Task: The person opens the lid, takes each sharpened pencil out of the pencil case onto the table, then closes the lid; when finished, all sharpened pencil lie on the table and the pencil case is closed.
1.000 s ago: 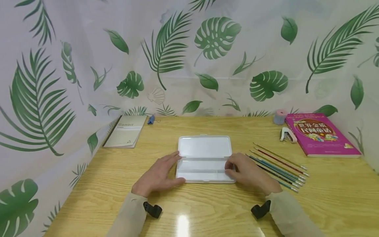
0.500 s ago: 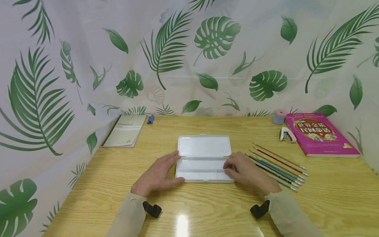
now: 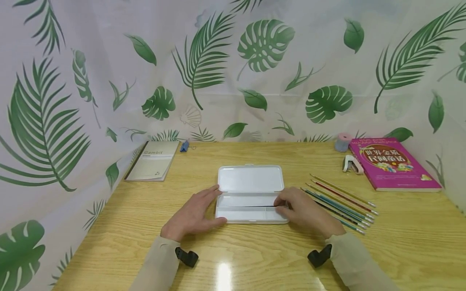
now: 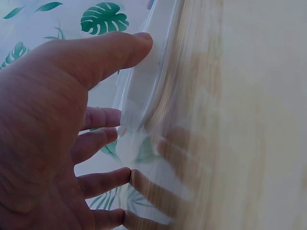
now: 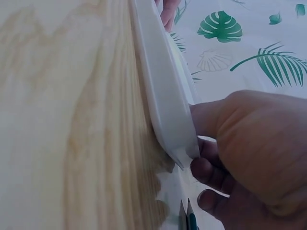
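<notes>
A white plastic pencil case (image 3: 251, 178) lies in the middle of the table in the head view, lid folded back, its base split into compartments. At its left end is my left hand (image 3: 194, 216): the thumb rests at the front corner and the straight index finger reaches the hinge side. My right hand (image 3: 303, 212) bends over the right end, thumb and index finger pinching inside it near the lengthwise divider. A thin dark line runs along that divider up to these fingers. The right wrist view shows the case's outer wall (image 5: 165, 81) with the thumb tip hidden behind it.
Several pencils (image 3: 338, 202) lie in a slanted row right of the case. Behind them stand a hole punch (image 3: 352, 165), a pink and grey roll (image 3: 343, 142) and a magenta book (image 3: 395, 163). A notebook (image 3: 153, 161) and a blue binder clip (image 3: 185, 146) lie back left.
A thin dark line has appeared along the case's divider beside my right fingers, which have shifted very slightly. The left hand keeps its place.
</notes>
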Available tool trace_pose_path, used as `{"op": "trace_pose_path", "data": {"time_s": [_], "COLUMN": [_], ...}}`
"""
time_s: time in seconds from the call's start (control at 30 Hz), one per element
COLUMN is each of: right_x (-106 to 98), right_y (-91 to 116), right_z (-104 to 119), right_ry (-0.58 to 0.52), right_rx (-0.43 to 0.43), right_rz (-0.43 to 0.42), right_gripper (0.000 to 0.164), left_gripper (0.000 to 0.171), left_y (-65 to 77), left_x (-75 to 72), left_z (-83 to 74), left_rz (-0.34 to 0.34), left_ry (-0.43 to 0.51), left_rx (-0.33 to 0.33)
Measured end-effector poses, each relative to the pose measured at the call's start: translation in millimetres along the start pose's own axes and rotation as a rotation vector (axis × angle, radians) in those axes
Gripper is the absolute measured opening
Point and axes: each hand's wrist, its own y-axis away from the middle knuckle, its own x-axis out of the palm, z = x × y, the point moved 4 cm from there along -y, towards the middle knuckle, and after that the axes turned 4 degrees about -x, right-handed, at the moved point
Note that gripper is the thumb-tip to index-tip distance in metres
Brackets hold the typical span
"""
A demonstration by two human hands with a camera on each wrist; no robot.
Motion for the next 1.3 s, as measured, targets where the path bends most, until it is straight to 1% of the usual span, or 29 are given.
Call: {"op": "trace_pose_path", "data": {"time_s": [0.13, 0.23, 0.4, 0.5, 0.63, 0.73, 0.87, 1.07, 1.3], "right_x": [-0.3, -0.6, -4.9, -8.5, -14.7, -20.4, -27.7, -41.4, -56.7], "right_y": [0.7, 0.4, 2.9, 9.5, 22.3, 32.1, 46.7, 71.6, 113.1], "right_z": [-3.5, -4.5, -0.2, 1.7, 1.0, -1.0, -4.4, -6.6, -16.4], "right_ry": [-0.039, -0.035, -0.023, -0.073, -0.146, -0.176, -0.203, -0.176, -0.132], "right_rx": [0.057, 0.061, 0.043, 0.055, 0.067, 0.066, 0.101, 0.153, 0.239], "right_rz": [-0.009, -0.031, -0.116, -0.173, -0.249, -0.298, -0.347, -0.397, -0.44], "right_gripper": [0.004, 0.005, 0.003, 0.003, 0.006, 0.007, 0.006, 0.006, 0.005], "left_gripper": [0.084, 0.084, 0.083, 0.082, 0.082, 0.081, 0.081, 0.082, 0.082], "left_y": [0.1, 0.1, 0.1, 0.3, -0.1, -0.4, 1.0, 1.3, -0.1], "left_x": [0.1, 0.1, 0.9, 1.9, 2.4, 1.5, -0.4, -1.0, 0.2], "left_z": [-0.2, -0.4, -1.6, -2.4, -2.7, -2.0, -1.1, -0.1, -0.5], "left_rz": [0.003, 0.005, 0.004, 0.01, 0.012, 0.008, 0.014, 0.01, 0.009], "left_ry": [-0.002, -0.005, 0.002, 0.011, 0.016, 0.013, 0.016, 0.02, 0.022], "left_rx": [-0.007, -0.012, -0.007, 0.001, 0.001, -0.005, -0.008, 0.004, 0.021]}}
